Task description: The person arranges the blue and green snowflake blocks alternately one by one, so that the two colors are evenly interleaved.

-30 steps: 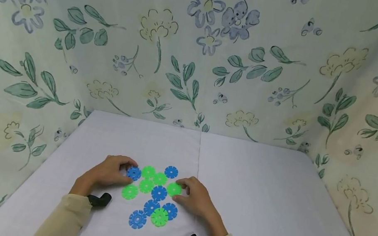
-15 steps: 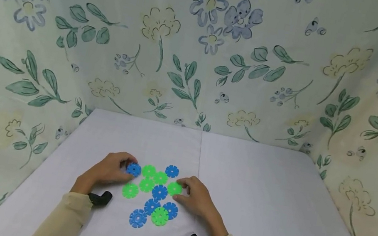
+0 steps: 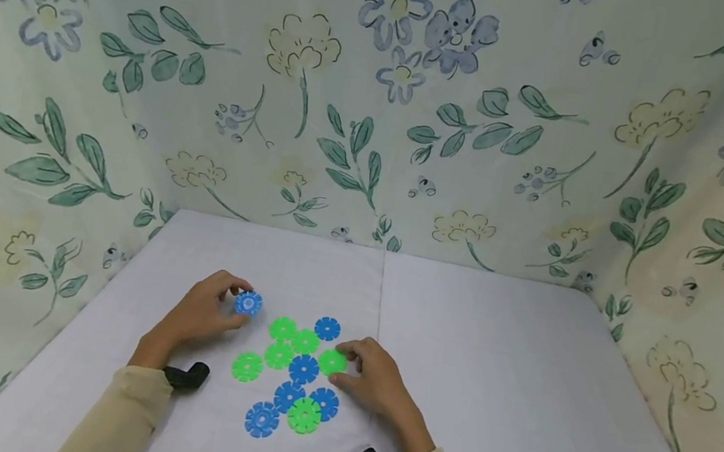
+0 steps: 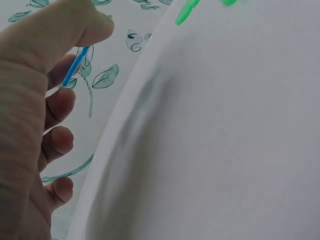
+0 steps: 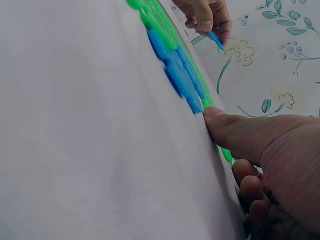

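My left hand (image 3: 199, 313) pinches a blue interlocking disc (image 3: 248, 303) with a notched rim, held up off the table between thumb and fingers. In the left wrist view the same blue disc (image 4: 75, 66) appears edge-on, with the other fingers loosely curled below it. A green interlocking disc (image 3: 331, 362) lies flat at the right side of the group, held at its edge between the thumb and finger of my right hand (image 3: 376, 378). Between the hands lie several more discs, among them a blue disc (image 3: 303, 369) and a green disc (image 3: 247, 366), some touching or overlapping.
A white cloth (image 3: 481, 376) covers the table, with a seam running down it. Floral curtains (image 3: 377, 140) hang behind and on both sides. Nearest the front lie a blue disc (image 3: 262, 419) and a green disc (image 3: 303, 415), the green one overlapping blue ones.
My left hand has lifted the blue disc from beside the green ones and carried it up and to the left. My right hand stays at the green disc.
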The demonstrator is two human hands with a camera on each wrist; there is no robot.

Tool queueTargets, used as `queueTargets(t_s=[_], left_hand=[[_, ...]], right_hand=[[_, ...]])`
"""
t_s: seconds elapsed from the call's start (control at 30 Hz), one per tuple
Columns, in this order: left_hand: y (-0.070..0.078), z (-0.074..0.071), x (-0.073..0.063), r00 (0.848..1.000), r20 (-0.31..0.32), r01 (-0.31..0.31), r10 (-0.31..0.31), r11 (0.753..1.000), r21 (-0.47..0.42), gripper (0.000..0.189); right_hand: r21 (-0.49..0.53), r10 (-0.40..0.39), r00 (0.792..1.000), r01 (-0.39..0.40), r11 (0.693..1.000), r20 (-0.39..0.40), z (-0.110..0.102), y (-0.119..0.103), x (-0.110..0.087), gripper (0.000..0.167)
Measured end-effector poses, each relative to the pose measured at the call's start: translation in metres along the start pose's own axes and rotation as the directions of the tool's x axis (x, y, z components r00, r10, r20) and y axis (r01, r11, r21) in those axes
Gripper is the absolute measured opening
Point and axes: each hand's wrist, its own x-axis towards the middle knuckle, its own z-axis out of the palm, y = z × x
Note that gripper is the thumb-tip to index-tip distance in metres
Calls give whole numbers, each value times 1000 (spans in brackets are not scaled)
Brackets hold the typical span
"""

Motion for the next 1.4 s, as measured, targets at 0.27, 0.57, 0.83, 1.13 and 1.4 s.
queueTargets(t_s=[0.27,0.57,0.83,1.13,1.4], left_hand=[[-10,-6,7,994,-27,109,-111,993,-43,45],[-29,-12,8,978,-58,200,-203,979,-49,44],[-41,-6,11,966,-59,251,-253,967,-46,47],[-43,-2,15,962,-104,258,-253,966,31,45],[-46,-2,12,957,-63,290,-284,948,130,50]], right_hand=[[3,-2,1000,2,1000,-1,-1,3,-1,46],[15,-10,1000,10,1000,13,3,1,2,47],[-5,4,1000,-4,1000,5,1,1,1,47],[-32,15,1000,-16,999,-16,0,2,1,47],[-23,20,1000,-20,1000,-10,2,3,1,47]])
